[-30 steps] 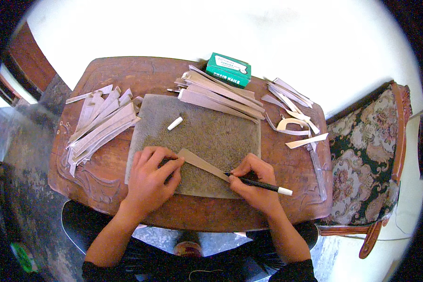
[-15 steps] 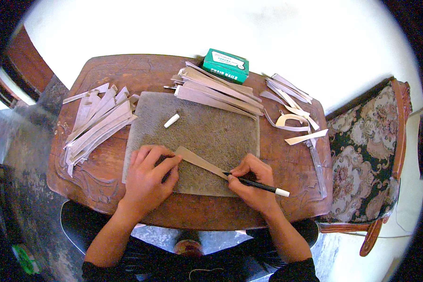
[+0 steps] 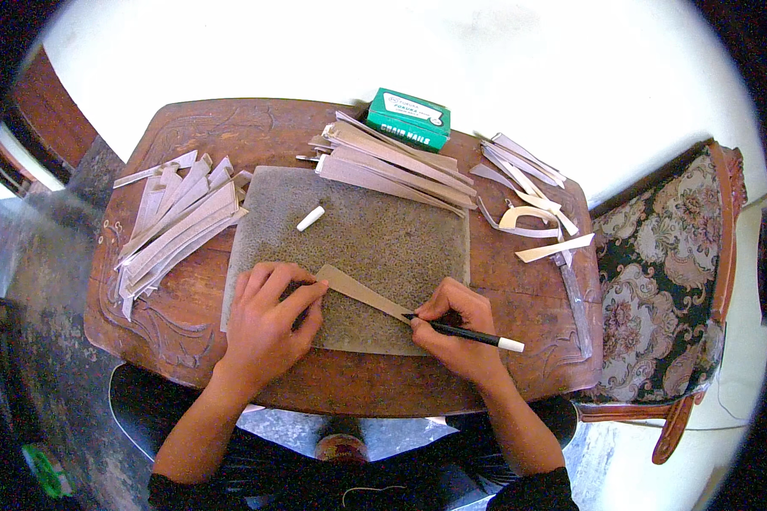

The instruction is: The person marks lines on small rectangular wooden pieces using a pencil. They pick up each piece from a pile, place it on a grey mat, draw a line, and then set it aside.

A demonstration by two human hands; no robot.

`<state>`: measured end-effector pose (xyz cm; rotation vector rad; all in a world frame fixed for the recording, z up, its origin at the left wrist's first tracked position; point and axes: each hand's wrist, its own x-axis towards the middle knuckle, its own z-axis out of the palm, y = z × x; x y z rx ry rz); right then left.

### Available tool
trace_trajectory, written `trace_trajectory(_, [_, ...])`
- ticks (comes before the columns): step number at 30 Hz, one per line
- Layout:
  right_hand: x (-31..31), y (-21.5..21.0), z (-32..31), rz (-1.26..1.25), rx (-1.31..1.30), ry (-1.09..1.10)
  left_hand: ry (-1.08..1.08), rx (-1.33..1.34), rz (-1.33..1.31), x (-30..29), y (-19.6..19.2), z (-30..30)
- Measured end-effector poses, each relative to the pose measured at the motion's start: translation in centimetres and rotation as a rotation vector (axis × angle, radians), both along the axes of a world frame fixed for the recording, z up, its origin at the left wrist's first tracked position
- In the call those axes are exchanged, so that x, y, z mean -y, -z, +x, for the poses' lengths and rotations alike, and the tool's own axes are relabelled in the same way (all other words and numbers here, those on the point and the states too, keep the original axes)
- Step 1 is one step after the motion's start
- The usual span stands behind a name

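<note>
A tapered tan strip lies slantwise over a grey-brown mat. My left hand pinches the strip's wider end between thumb and forefinger. In my right hand is a black marker pen with a white end, its tip at the strip's narrow end, which the fingers partly cover. The pen's white cap rests apart on the mat, beyond the strip.
Stacks of similar strips lie at the far edge and on the left. Pale offcuts are scattered at right. A green box stands at the back of the carved wooden table. A floral chair is on the right.
Almost nothing differs. Both hands, the strip and the pen keep their places, with only a very slight shift of the whole view.
</note>
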<state>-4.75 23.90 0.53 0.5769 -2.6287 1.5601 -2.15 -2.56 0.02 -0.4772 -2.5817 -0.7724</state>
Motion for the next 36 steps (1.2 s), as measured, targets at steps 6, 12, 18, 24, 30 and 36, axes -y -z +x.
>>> trace_trajectory(6, [0.16,-0.11,-0.04,-0.015,-0.008,-0.009,-0.008,-0.017,-0.003,0.03,0.15,0.04])
trace_trajectory(12, [0.17,-0.32,-0.05,0.005,0.005,-0.012,-0.004,-0.027,0.001,0.05,0.27,-0.02])
trace_trajectory(18, [0.12,-0.21,-0.08,0.001,0.007,-0.014,-0.005,-0.021,-0.003,0.02,0.18,-0.01])
trace_trajectory(24, [0.17,-0.26,-0.12,0.003,-0.013,-0.023,-0.004,-0.014,0.007,0.02,0.13,-0.02])
trace_trajectory(30, [-0.01,-0.08,-0.12,0.009,-0.005,-0.025,-0.002,-0.016,-0.003,-0.02,0.25,-0.09])
trace_trajectory(36, [-0.07,0.15,0.05,-0.045,0.017,-0.004,-0.014,-0.015,-0.027,0.08,0.14,0.01])
